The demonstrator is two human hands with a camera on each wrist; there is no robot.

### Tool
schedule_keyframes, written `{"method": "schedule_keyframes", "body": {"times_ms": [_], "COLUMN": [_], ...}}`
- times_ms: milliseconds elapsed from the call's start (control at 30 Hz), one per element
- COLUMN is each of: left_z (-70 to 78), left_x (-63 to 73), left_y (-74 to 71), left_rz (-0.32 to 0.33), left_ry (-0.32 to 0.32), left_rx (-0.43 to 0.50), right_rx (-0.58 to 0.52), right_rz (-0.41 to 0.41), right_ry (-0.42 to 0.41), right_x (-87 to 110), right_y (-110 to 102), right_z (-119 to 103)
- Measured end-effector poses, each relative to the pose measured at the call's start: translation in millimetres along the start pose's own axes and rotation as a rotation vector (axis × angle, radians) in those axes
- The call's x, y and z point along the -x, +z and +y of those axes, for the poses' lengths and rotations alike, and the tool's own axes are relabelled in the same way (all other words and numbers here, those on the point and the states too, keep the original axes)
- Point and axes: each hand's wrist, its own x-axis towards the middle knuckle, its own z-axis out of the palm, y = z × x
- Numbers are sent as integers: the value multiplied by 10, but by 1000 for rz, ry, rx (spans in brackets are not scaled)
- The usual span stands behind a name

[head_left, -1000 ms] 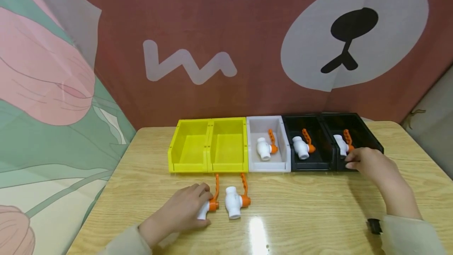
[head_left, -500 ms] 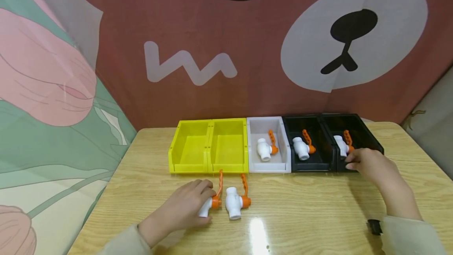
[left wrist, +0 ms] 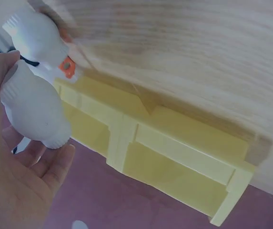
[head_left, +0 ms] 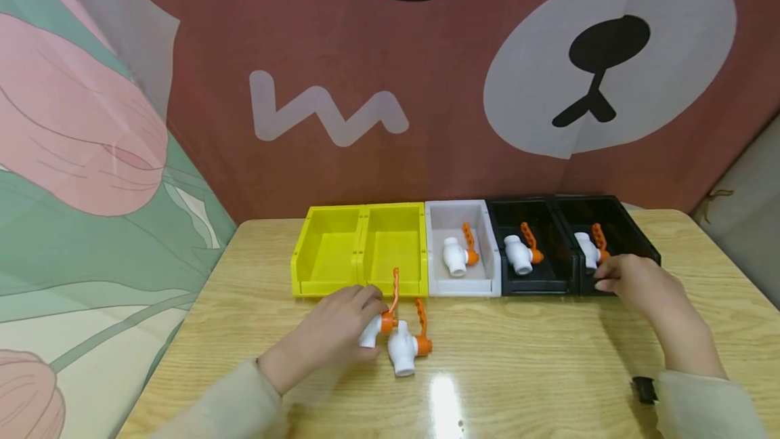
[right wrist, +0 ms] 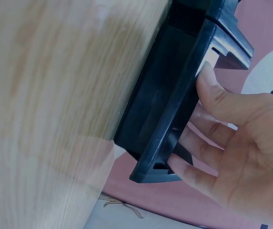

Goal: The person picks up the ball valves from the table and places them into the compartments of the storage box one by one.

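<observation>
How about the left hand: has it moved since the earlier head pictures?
Yes: the left hand has moved forward and rightward, closer to the yellow bins.

I can read no words, numbers or brands on my three feeds; the pale zigzag (head_left: 329, 117) on the reddish-brown backdrop (head_left: 439, 53), left of centre in the head view, I can't confirm as lettering.

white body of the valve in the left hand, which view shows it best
The left wrist view: the valve's white body appears close up, nearly end to end, in the left hand. The head view shows only part of it, that hand hiding the rest. The right wrist view does not show it.
</observation>
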Motion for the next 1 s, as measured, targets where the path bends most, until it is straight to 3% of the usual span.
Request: {"method": "schedule_keyframes", "body": {"times_ms": [333,600,1000], "left_z": [-135,-169,-341], "left_x": [-244,-452,-719], "left_y": [-41,-72,-101], "left_rz": [49,50,31], "left_ry": [-36,-67,-67], "left_rx": [23,67,2], "right_rx": [0,0,-3], "right_rz": [4,1,1], "right_ry": [2,-1,-13], "right_x": [-5,4,-4], "right_y": [1,0,5], "right_z": [-4,9,14]}}
